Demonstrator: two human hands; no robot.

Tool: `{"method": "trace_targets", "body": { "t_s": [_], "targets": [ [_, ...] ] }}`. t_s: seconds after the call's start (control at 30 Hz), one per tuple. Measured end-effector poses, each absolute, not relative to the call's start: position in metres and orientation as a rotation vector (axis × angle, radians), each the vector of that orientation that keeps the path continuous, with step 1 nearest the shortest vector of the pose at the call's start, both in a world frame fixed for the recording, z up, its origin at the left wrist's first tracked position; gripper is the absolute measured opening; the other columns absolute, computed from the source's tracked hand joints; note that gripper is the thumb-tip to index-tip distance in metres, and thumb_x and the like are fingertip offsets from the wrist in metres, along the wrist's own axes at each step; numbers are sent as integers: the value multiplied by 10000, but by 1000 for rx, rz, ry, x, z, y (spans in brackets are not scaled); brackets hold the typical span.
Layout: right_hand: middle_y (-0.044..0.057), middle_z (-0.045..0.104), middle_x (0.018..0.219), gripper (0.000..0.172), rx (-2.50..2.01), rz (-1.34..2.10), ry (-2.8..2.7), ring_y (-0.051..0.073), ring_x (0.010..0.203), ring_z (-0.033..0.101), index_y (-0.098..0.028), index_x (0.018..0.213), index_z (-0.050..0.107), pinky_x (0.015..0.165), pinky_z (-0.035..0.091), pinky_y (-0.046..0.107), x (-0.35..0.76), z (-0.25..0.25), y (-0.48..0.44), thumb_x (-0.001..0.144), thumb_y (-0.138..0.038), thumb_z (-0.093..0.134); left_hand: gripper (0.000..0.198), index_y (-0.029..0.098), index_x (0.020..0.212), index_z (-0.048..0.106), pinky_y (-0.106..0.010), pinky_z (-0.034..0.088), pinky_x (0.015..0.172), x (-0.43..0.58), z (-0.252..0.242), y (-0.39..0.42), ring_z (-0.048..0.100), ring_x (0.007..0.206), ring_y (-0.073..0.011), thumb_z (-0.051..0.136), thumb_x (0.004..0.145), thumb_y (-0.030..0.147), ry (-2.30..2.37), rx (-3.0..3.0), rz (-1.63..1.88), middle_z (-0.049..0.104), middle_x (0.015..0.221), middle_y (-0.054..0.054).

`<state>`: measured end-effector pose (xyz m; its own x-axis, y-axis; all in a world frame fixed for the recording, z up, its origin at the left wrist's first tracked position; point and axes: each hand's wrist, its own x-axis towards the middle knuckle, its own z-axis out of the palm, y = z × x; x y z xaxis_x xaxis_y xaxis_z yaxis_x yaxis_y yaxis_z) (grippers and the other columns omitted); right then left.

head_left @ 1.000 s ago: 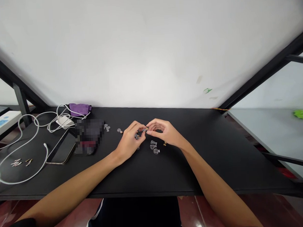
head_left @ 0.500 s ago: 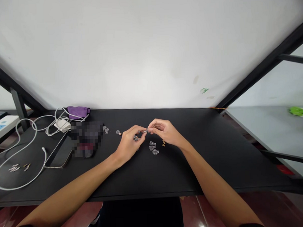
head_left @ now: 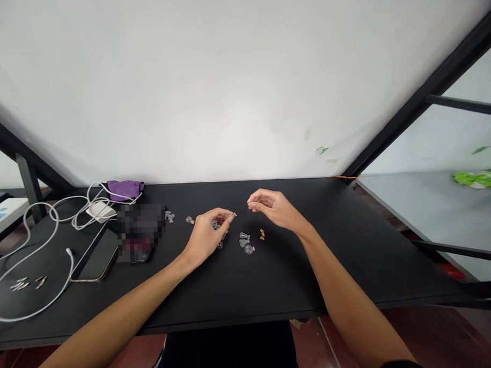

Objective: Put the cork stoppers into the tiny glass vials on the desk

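**One tiny vial, held by the fingertips: drop-and-roll risk**

Head view (the only view):

- Left hand: thumb and forefinger are clamped on a small clear glass vial. The vial sticks out past the fingertips, toward the right hand.
- More clear glass seems tucked in the curl of the same hand, behind those fingers. I can't read how many pieces.
- Right hand: hovers just right of the vial, not touching it, with a visible gap between. Its fingers are curled, thumb and forefinger tips close together. Too small to tell whether they pinch anything.

Risks, as I read it:

- The grip is only at the tips, on smooth glass. A slight slackening would let the vial drop onto the bench.
- The vial is round, so it would roll. Clear glass on a black top is hard to spot.
- The left hand is doing two jobs. Shifting the pinch could spill whatever sits in the palm.
- The loose vials lie just below the gap between the two sets of fingers, and the cork stoppers just below the right fingers. A lowered wrist could sweep them away.
- Too hard a squeeze could chip the thin glass.

Well left of the left fingers are stray vials, a phone and a white cable. None of these is near the pinch.
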<state>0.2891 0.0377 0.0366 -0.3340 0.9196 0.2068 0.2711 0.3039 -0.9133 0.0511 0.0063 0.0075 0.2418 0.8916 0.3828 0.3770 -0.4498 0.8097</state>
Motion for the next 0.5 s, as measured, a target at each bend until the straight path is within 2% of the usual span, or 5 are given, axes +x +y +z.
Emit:
{"method": "trace_targets", "body": {
  "t_s": [0.2, 0.37, 0.5],
  "targets": [
    [59, 753, 846, 269, -1270, 1044, -2106, 208, 787, 674, -185, 898, 745, 751, 529, 351, 317, 41, 43, 889, -447, 687, 140, 221, 984, 777, -284, 569, 714, 53, 8, 19, 711, 858, -181, 640, 956, 218, 1100, 2154, 959, 745, 987, -54],
    [62, 771, 811, 210, -1310, 1215, -2276, 199, 737, 682, -177, 902, 767, 679, 508, 312, 323, 36, 44, 862, -367, 687, 155, 241, 1028, 759, -336, 551, 885, 62, 2, 32, 702, 897, -191, 723, 894, 172, 1092, 2255, 839, 743, 907, -22],
    [45, 763, 797, 166, -1288, 1261, -2291, 173, 692, 645, -185, 888, 758, 634, 483, 285, 324, 36, 44, 833, -326, 687, 40, 242, 914, 764, -324, 545, 865, 69, -1, 40, 688, 873, -189, 735, 889, 230, 1086, 2314, 749, 739, 881, -24]
  ]
}}
